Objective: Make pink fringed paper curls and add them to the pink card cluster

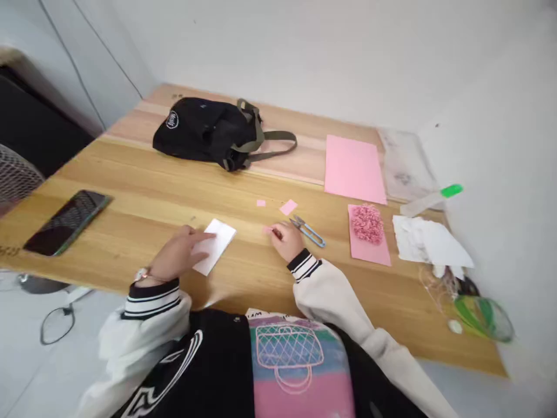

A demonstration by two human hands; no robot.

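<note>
Tabletop edge (pixel 100 282) near paper (pixel 221 237); right fingers (pixel 278 233) seemingly pinching scrap (pixel 266 230).

Smooth wooden tabletop (pixel 139 197) with a soft sheen bears paper, cloth and metal.
Snips (pixel 304 226) show metal blades and smooth handles; left of them lies smooth white paper (pixel 221 241), farther left a glossy phone (pixel 65 223), beyond them a matt cloth bag (pixel 200 133), and to their right a rough, fibrous bundle (pixel 368 224) on matt pink paper (pixel 369 253).

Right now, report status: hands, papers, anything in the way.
Left hand resting on white paper. Right hand pinching small pink piece. Blue-handled snips lie close beside it.
</note>
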